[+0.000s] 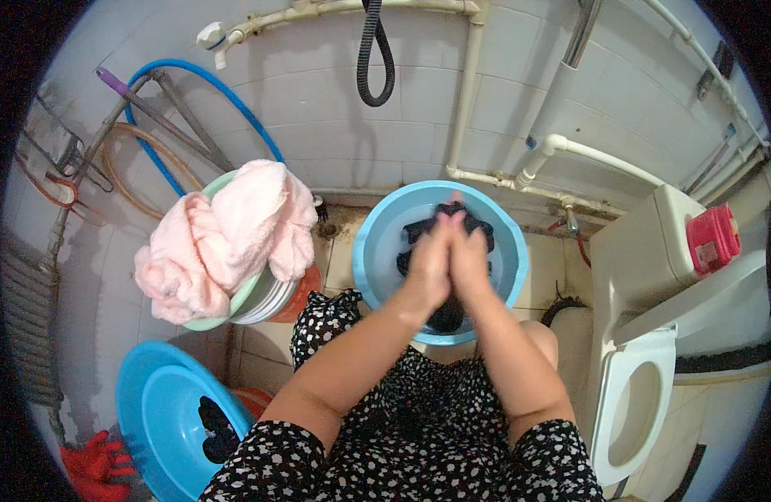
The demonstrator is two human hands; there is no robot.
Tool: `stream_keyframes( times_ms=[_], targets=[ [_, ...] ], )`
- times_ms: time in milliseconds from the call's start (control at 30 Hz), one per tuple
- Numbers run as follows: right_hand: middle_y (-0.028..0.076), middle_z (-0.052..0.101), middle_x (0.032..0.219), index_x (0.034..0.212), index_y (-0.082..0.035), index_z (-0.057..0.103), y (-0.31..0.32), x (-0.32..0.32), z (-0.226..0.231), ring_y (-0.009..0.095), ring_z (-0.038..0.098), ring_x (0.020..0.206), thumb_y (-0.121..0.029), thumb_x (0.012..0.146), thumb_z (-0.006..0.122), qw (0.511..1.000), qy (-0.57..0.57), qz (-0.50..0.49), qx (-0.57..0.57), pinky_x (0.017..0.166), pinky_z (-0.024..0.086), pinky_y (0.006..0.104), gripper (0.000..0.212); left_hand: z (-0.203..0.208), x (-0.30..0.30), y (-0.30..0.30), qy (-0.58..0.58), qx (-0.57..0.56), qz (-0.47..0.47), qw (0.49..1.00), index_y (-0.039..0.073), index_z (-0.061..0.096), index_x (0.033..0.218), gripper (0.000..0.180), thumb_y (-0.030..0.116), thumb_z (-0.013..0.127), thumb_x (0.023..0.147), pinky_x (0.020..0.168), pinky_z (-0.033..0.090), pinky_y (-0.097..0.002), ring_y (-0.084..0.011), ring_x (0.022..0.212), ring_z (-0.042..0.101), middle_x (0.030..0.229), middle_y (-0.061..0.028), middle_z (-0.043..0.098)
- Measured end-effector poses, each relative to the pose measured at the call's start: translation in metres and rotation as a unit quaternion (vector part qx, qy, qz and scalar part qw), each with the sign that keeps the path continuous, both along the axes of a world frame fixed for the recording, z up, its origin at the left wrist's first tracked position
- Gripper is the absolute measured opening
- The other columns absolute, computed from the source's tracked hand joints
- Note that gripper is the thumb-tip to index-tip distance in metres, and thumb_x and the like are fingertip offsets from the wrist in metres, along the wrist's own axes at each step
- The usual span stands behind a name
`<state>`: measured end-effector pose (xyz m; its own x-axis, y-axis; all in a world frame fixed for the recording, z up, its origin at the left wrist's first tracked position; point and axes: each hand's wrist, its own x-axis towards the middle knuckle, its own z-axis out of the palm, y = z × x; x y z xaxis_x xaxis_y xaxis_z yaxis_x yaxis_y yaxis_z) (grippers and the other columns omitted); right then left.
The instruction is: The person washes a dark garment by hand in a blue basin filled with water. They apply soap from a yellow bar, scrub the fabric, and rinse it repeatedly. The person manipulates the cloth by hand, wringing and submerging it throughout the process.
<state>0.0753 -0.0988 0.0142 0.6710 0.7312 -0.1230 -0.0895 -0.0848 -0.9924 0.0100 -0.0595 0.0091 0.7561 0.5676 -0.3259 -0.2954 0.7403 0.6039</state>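
A light-blue basin [370,284] of water stands on the floor in front of me, with black wet cloth [446,318] in it. My left hand [430,256] and my right hand [468,253] are pressed together over the basin, palms facing. Black cloth bunches up between and beyond their fingertips, so both appear closed on it. Motion blurs the fingers a little, and the kind of garment cannot be made out.
Left, pink fluffy fabric [226,238] heaps over a pale green basin [208,323]. Below it, a second blue basin [143,385] holds a small black cloth [216,431]; red gloves [97,464] lie beside it. Right stands a toilet [603,418]. A black hose [375,88] hangs from above.
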Motion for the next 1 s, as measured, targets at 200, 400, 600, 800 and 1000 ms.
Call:
stream_keyframes(
  times_ms=[200, 400, 600, 800, 1000],
  targets=[
    [0.013, 0.029, 0.146, 0.134, -0.007, 0.043, 0.003, -0.015, -0.031, 0.029, 0.015, 0.138, -0.019, 0.092, 0.048, 0.961, -0.272, -0.007, 0.047, 0.110, 0.014, 0.0356, 0.043, -0.005, 0.005, 0.020, 0.012, -0.027, 0.004, 1.000, 0.013, 0.046, 0.129, 0.040, 0.032, 0.039, 0.094, 0.101, 0.035, -0.0396, -0.0215, 0.122, 0.044, 0.131, -0.0056, 0.048],
    [0.010, 0.056, 0.115, 0.121, -0.009, 0.052, -0.005, 0.071, -0.008, 0.025, 0.054, 0.103, -0.039, 0.093, 0.048, 0.921, 0.303, -0.183, 0.163, 0.091, 0.042, 0.0393, 0.041, 0.006, -0.006, -0.005, -0.144, -0.086, -0.129, 0.977, 0.008, 0.047, 0.126, 0.045, 0.040, 0.040, 0.095, 0.098, 0.039, -0.0437, -0.0259, 0.113, 0.052, 0.124, -0.0075, 0.054],
    [0.013, 0.049, 0.129, 0.127, -0.002, 0.047, -0.010, 0.020, 0.002, 0.025, 0.041, 0.121, -0.019, 0.091, 0.051, 0.979, -0.009, -0.006, 0.204, 0.104, 0.029, 0.0382, 0.039, 0.010, 0.005, 0.032, -0.132, -0.071, -0.010, 0.989, 0.014, 0.049, 0.125, 0.040, 0.041, 0.038, 0.096, 0.095, 0.041, -0.0400, -0.0237, 0.110, 0.053, 0.123, -0.0074, 0.054],
    [0.019, 0.039, 0.138, 0.128, 0.001, 0.044, 0.010, 0.038, -0.022, 0.030, 0.032, 0.131, -0.024, 0.094, 0.048, 0.974, -0.165, -0.120, 0.104, 0.108, 0.023, 0.0334, 0.042, -0.002, 0.000, -0.014, -0.084, -0.030, -0.016, 0.996, 0.009, 0.046, 0.127, 0.036, 0.023, 0.049, 0.094, 0.101, 0.034, -0.0382, -0.0194, 0.118, 0.046, 0.126, -0.0044, 0.051],
    [0.023, 0.022, 0.145, 0.140, -0.003, 0.026, 0.001, -0.003, -0.024, 0.035, 0.034, 0.129, -0.014, 0.090, 0.051, 0.971, -0.236, -0.028, 0.006, 0.103, 0.033, 0.0405, 0.057, 0.006, -0.002, 0.013, -0.006, -0.086, -0.008, 0.996, 0.010, 0.051, 0.120, 0.036, 0.036, 0.044, 0.096, 0.097, 0.038, -0.0396, -0.0199, 0.113, 0.049, 0.121, -0.0054, 0.054]
  ],
)
